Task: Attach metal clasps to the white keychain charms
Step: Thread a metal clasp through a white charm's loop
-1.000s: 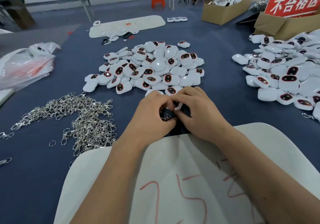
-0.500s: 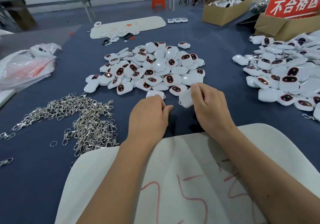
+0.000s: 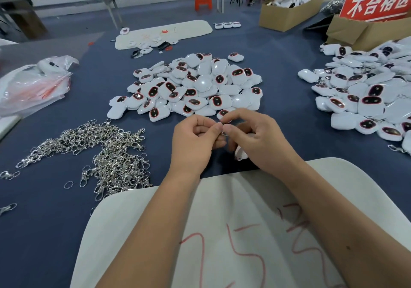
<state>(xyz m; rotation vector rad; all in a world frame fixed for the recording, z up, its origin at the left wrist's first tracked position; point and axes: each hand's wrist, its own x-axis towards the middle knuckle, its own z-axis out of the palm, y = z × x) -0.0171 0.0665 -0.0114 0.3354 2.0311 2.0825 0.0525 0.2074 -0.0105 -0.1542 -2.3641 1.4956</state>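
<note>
My left hand (image 3: 196, 139) and my right hand (image 3: 255, 139) meet fingertip to fingertip above the blue table. Between their thumbs and forefingers they pinch a small metal clasp ring (image 3: 223, 133). A white charm (image 3: 240, 154) sits under my right palm, mostly hidden; my lower fingers seem to hold it. A pile of white charms with dark red-rimmed faces (image 3: 195, 87) lies just beyond my hands. A heap of silver metal clasps (image 3: 106, 154) lies to the left.
A second pile of charms (image 3: 367, 96) covers the right side. A white board with red writing (image 3: 222, 232) lies under my forearms. A plastic bag (image 3: 33, 85) is at far left. Cardboard boxes (image 3: 289, 11) and a red sign (image 3: 378, 0) stand behind.
My hands parted, my right hand took a white charm from the pile's edge, then both came together again, now pinching a clasp ring with the charm tucked under my right palm.
</note>
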